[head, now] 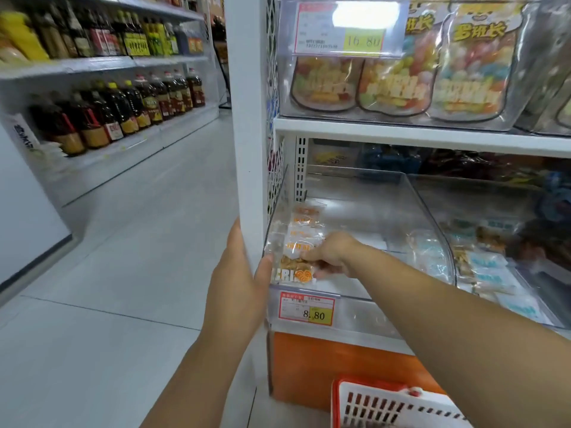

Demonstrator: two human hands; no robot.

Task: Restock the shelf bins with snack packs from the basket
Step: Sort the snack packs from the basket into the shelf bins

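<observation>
A clear plastic shelf bin [364,193] sits at the left end of the lower shelf. A row of orange-printed snack packs [301,234] lies along its left side. My right hand [332,257] reaches into the bin and grips the front snack pack [293,271] at its right edge. My left hand [244,273] lies flat against the bin's outer left front corner, with the thumb on the clear wall. The white and red basket [386,406] stands on the floor at the bottom right; its contents are out of view.
A white shelf post [247,118] rises left of the bin. The neighbouring bin [494,267] holds blue-white packs. Bags of coloured candy [392,78] fill the bin above. Oil bottles [123,109] line the shelves across the aisle. A price tag [307,308] reads 8.80.
</observation>
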